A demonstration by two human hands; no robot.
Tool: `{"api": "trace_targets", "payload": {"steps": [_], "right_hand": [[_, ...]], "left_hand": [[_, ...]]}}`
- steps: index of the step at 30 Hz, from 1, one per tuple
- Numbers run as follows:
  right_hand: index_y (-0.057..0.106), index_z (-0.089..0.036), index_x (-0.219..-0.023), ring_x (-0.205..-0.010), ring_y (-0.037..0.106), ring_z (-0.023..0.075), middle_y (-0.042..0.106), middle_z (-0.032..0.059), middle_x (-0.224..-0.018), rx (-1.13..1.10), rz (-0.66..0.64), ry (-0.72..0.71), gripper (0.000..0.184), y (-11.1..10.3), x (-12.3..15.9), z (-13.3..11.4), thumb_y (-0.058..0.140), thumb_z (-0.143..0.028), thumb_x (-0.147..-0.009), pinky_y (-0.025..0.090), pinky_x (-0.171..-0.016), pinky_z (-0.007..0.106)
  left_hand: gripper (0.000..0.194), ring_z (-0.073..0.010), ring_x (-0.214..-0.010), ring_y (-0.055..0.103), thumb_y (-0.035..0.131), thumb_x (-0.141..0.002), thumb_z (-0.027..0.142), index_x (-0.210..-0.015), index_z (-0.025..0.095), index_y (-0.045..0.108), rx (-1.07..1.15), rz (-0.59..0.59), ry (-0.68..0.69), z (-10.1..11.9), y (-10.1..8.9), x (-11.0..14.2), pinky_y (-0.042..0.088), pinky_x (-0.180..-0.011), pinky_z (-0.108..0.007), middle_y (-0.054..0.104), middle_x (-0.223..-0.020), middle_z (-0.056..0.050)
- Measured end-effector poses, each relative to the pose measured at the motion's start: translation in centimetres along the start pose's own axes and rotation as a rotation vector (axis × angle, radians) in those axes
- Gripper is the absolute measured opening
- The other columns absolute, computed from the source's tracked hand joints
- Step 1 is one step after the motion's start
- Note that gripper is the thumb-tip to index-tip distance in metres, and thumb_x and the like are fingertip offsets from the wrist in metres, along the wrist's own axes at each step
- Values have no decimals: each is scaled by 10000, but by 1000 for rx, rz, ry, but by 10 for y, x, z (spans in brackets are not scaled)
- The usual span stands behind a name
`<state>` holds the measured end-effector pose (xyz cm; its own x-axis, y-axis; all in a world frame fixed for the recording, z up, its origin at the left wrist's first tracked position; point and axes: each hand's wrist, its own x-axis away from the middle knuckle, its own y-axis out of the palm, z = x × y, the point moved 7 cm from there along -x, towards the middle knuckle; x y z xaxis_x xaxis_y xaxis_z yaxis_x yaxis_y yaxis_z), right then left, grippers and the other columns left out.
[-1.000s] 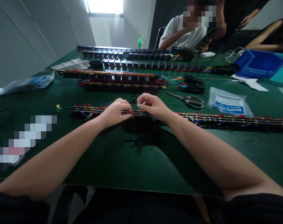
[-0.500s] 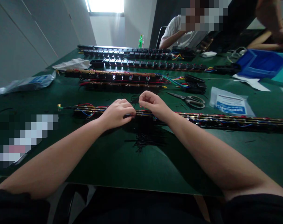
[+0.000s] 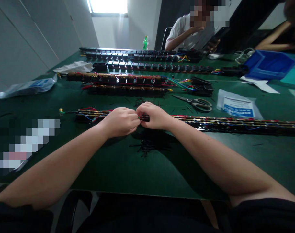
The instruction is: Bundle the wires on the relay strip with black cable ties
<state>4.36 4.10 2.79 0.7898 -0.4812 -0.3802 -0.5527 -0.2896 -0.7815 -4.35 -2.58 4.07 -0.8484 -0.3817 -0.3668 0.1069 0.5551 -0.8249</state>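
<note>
A long black strip assembly [image 3: 234,124] with brass-coloured rods and red and blue wires lies crosswise before me. Over its left part my left hand [image 3: 123,122] is closed, fingertips pinched at the strip's upper side. My right hand [image 3: 154,115] meets it there, thumb and fingers bent into a pinch. The fingertips of both hands nearly touch, and whatever they grip is too small or hidden. Just in front of the hands lies a heap of thin black strips [image 3: 147,145] resembling cable ties. Scissors [image 3: 200,104] rest beyond the assembly, right of my hands.
Several similar assemblies [image 3: 128,79] lie farther back on the green table [image 3: 108,174]. Plastic bags [image 3: 238,105] lie at right and left. A blue bin [image 3: 268,64] and a green bottle [image 3: 145,43] stand at the back. Across the table sits a person in a white shirt [image 3: 180,30].
My right hand has come down and left to meet my left hand at the strip. My left fingers have curled in tighter. The person across has lowered an arm slightly.
</note>
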Motion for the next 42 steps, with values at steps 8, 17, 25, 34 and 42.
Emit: {"api": "trace_targets", "payload": {"steps": [8,17,25,34,42], "right_hand": [[578,-201,-898,-928,524,213,622,56,-934,115,-28,-19,136,3,1,2,598,-182,-765,418,-816,335],[575,-210,-885,-930,514,209,619,49,-937,137,-26,7,136,5,0,3,622,-191,-758,412,-796,325],[603,-198,-851,-898,543,197,630,46,-900,54,-28,-6,89,1,0,3,591,-157,-773,430,-818,328],[618,-195,-848,-891,542,194,627,47,-897,40,-16,-3,76,1,0,3,593,-169,-781,426,-810,326],[625,-198,-829,-857,562,181,645,42,-866,24,2,-15,51,-2,0,-1,579,-206,-811,446,-805,325]], "left_hand": [[260,-141,-660,578,523,-913,185,-660,191,584,-81,179,31,13,-2,3,477,-644,-288,620,-657,9],[264,-144,-667,573,502,-912,178,-660,190,581,-74,163,32,9,-2,3,476,-641,-293,608,-663,6],[235,-141,-663,594,480,-933,245,-747,201,617,-11,103,21,6,-3,3,455,-635,-303,625,-676,11],[344,-149,-583,605,472,-937,290,-634,193,606,78,74,24,12,-1,0,446,-595,-316,637,-602,8],[239,-145,-659,631,480,-937,295,-794,210,653,55,52,8,9,6,3,469,-662,-297,672,-686,2]]}}
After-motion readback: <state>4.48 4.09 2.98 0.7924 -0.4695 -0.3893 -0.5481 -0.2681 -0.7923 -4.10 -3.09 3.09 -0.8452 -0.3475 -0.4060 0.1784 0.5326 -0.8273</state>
